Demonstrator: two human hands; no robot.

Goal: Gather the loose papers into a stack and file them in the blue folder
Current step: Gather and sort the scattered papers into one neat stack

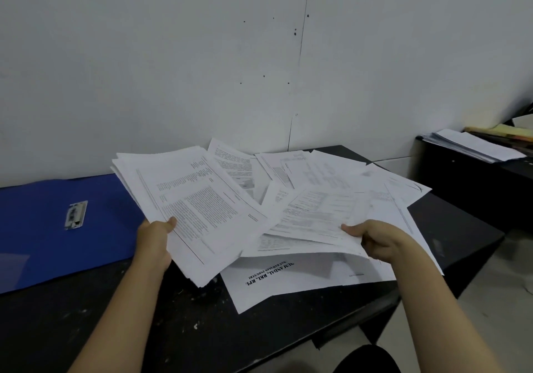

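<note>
My left hand (155, 240) grips a thick stack of printed papers (190, 199) by its near left edge, lifted and tilted above the black table (144, 315). My right hand (375, 240) pinches the near edge of a few loose sheets (317, 217), raising them off the pile. More loose papers (331, 170) lie fanned over the right half of the table, one with bold sideways lettering (277, 280) nearest me. The blue folder (43, 228) lies open and flat at the left, its metal clip (75, 215) showing.
A white wall stands right behind the table. At the right, a second dark cabinet (461, 188) carries another paper pile (473, 145) and yellow folders (507, 132). The table's right edge drops to a pale floor (490, 300).
</note>
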